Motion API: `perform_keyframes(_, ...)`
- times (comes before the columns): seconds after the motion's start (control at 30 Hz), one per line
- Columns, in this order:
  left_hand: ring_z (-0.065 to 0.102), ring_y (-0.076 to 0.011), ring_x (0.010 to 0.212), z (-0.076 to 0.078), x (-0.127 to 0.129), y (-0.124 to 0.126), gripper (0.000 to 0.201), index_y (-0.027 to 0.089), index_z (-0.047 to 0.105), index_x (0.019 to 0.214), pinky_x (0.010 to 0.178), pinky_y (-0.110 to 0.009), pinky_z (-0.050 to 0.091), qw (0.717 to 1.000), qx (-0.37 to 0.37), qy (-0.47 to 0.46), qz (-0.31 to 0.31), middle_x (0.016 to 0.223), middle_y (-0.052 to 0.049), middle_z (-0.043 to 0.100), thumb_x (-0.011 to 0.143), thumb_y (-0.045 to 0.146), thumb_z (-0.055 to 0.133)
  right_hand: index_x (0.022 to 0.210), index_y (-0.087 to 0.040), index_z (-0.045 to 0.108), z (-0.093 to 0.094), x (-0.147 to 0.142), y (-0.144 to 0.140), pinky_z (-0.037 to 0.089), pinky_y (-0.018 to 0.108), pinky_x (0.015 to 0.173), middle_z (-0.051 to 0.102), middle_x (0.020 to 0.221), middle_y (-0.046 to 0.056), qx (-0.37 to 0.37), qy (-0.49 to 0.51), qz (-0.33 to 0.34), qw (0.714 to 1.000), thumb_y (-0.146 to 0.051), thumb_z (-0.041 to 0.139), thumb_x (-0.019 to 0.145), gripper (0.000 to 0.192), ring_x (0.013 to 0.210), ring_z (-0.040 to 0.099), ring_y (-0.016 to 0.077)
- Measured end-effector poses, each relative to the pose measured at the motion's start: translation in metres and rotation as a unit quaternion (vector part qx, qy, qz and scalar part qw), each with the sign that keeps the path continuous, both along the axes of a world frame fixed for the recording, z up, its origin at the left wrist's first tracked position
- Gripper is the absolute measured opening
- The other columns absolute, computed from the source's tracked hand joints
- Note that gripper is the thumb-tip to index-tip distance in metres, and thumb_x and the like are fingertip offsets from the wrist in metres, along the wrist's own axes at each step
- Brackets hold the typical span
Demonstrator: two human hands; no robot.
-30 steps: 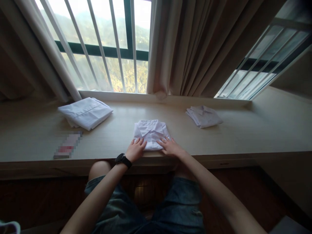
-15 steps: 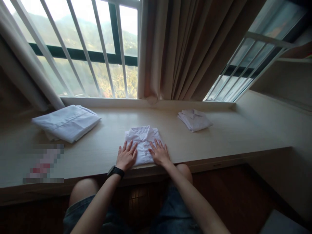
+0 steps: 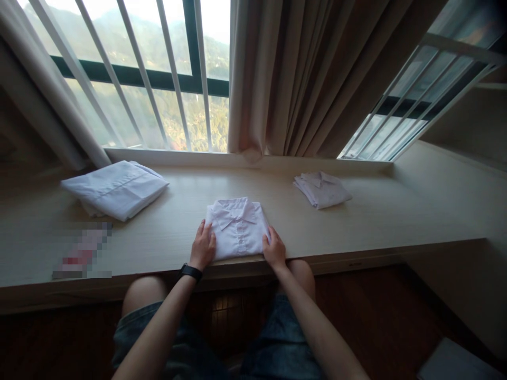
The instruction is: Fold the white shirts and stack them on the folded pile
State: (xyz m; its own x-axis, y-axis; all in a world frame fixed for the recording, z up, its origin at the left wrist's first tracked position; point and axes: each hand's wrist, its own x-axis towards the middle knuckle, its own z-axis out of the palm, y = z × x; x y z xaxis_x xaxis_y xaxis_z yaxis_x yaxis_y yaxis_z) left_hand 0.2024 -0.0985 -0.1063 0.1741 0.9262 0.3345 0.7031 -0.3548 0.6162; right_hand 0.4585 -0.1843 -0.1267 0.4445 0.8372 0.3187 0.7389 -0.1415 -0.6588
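Pale wooden ledge (image 3: 356,227) below barred window; folded white shirt (image 3: 236,228) near front edge, collar up. Left hand (image 3: 203,248) and right hand (image 3: 273,249) flank its sides, fingers loosely curled against fabric. Best pressed evenly inward, squaring edges.

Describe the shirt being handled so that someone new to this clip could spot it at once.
On the long wooden window ledge, look at the near edge, in the middle. The folded white shirt lies there collar up, between the left hand and right hand; the other two folded garments lie further back, untouched.
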Motion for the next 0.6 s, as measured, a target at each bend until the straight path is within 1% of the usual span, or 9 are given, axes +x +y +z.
perform_keyframes(0.07, 0.041, -0.0257, 0.145, 0.005, -0.005, -0.003, 0.049, 0.012, 0.056, 0.139, 0.121, -0.041, 0.034, 0.997, -0.036, -0.051, 0.041, 0.154, -0.016, 0.046, 0.095, 0.029, 0.043, 0.143, -0.012, 0.054, 0.005, -0.002, -0.004, 0.044, 0.04, 0.111, 0.059, 0.142, 0.014, -0.01, 0.024, -0.008, 1.0, -0.035, 0.041, 0.095, 0.054, 0.13, 0.057, 0.0268)
perform_keyframes(0.13, 0.052, -0.0282, 0.137, 0.006, -0.012, -0.008, 0.052, 0.012, 0.055, 0.141, 0.118, -0.043, 0.038, 0.987, -0.099, -0.102, 0.074, 0.148, -0.016, 0.054, 0.092, 0.029, 0.048, 0.146, -0.01, 0.05, 0.008, -0.004, -0.009, 0.044, 0.041, 0.111, 0.058, 0.143, 0.016, -0.018, 0.023, -0.019, 0.999, -0.033, 0.042, 0.094, 0.058, 0.13, 0.056, 0.0284)
perform_keyframes(0.2, 0.058, -0.0296, 0.13, 0.005, -0.018, -0.014, 0.058, 0.013, 0.053, 0.143, 0.114, -0.043, 0.042, 0.973, -0.164, -0.14, 0.086, 0.143, -0.016, 0.059, 0.088, 0.028, 0.054, 0.148, -0.006, 0.048, 0.008, -0.008, -0.014, 0.043, 0.044, 0.111, 0.057, 0.143, 0.02, -0.033, 0.006, -0.044, 0.998, -0.034, 0.041, 0.094, 0.061, 0.13, 0.056, 0.0315)
perform_keyframes(0.23, 0.059, -0.0299, 0.13, 0.005, -0.021, -0.017, 0.058, 0.013, 0.054, 0.143, 0.113, -0.043, 0.043, 0.967, -0.184, -0.151, 0.085, 0.141, -0.015, 0.061, 0.087, 0.028, 0.055, 0.147, -0.004, 0.048, 0.007, -0.01, -0.017, 0.044, 0.046, 0.109, 0.058, 0.141, 0.022, -0.045, -0.004, -0.055, 0.997, -0.035, 0.04, 0.095, 0.061, 0.129, 0.056, 0.033)
perform_keyframes(0.33, 0.054, -0.0295, 0.135, 0.005, -0.023, -0.025, 0.054, 0.014, 0.06, 0.138, 0.116, -0.043, 0.039, 0.964, -0.199, -0.17, 0.053, 0.142, -0.012, 0.061, 0.085, 0.024, 0.055, 0.143, -0.007, 0.055, 0.005, -0.016, -0.022, 0.047, 0.046, 0.104, 0.063, 0.134, 0.021, -0.066, -0.019, -0.054, 0.996, -0.037, 0.036, 0.097, 0.058, 0.121, 0.062, 0.0337)
perform_keyframes(0.4, 0.053, -0.0282, 0.135, 0.008, -0.023, -0.028, 0.054, 0.014, 0.06, 0.137, 0.116, -0.042, 0.039, 0.957, -0.209, -0.197, 0.031, 0.143, -0.012, 0.06, 0.084, 0.021, 0.056, 0.141, -0.009, 0.058, 0.004, -0.017, -0.025, 0.048, 0.044, 0.103, 0.065, 0.133, 0.019, -0.055, -0.02, -0.039, 0.998, -0.037, 0.035, 0.098, 0.056, 0.118, 0.065, 0.0324)
perform_keyframes(0.43, 0.054, -0.0276, 0.135, 0.01, -0.024, -0.03, 0.056, 0.013, 0.059, 0.139, 0.115, -0.041, 0.041, 0.951, -0.219, -0.217, 0.036, 0.144, -0.014, 0.059, 0.083, 0.02, 0.057, 0.141, -0.01, 0.058, 0.004, -0.017, -0.027, 0.048, 0.043, 0.103, 0.065, 0.133, 0.019, -0.046, -0.018, -0.032, 0.998, -0.038, 0.036, 0.098, 0.056, 0.117, 0.065, 0.0318)
perform_keyframes(0.53, 0.06, -0.0278, 0.128, 0.017, -0.029, -0.038, 0.058, 0.009, 0.053, 0.142, 0.105, -0.038, 0.049, 0.933, -0.243, -0.25, 0.085, 0.143, -0.02, 0.057, 0.085, 0.023, 0.059, 0.138, -0.009, 0.061, 0.005, -0.014, -0.035, 0.048, 0.043, 0.105, 0.065, 0.133, 0.019, -0.006, -0.004, -0.018, 1.0, -0.042, 0.04, 0.096, 0.057, 0.118, 0.065, 0.031)
perform_keyframes(0.6, 0.065, -0.0283, 0.118, 0.02, -0.034, -0.047, 0.056, 0.008, 0.057, 0.137, 0.098, -0.037, 0.053, 0.937, -0.247, -0.229, 0.092, 0.134, -0.021, 0.063, 0.085, 0.025, 0.063, 0.133, -0.008, 0.064, 0.004, -0.014, -0.045, 0.048, 0.044, 0.106, 0.066, 0.131, 0.019, 0.027, 0.017, -0.02, 0.999, -0.044, 0.042, 0.096, 0.056, 0.121, 0.064, 0.0307)
